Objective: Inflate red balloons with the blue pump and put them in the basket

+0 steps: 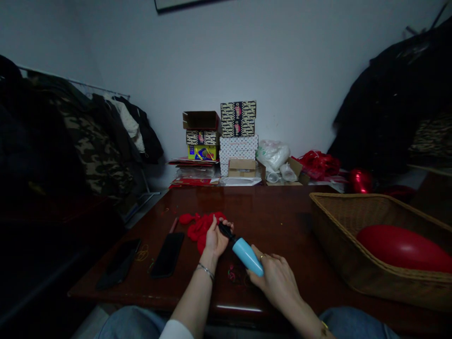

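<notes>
A light blue balloon pump point(248, 256) with a black nozzle end is held at a slant above the table. My right hand point(277, 278) is closed around its lower blue end. Up at the black end, my left hand point(216, 238) has its palm turned up and its fingers curled about the nozzle. Whether a balloon's neck is in those fingers is hidden. Just behind my left hand lies a pile of limp red balloons point(198, 228) on the tabletop.
On the dark wooden table point(268, 207), two black phones point(167, 254) and yellow rubber bands point(142, 253) lie to the left. A wicker basket point(332, 249) holding an inflated red balloon point(399, 245) stands on the right. Stacked boxes point(239, 150) and plastic bags point(273, 155) line the back.
</notes>
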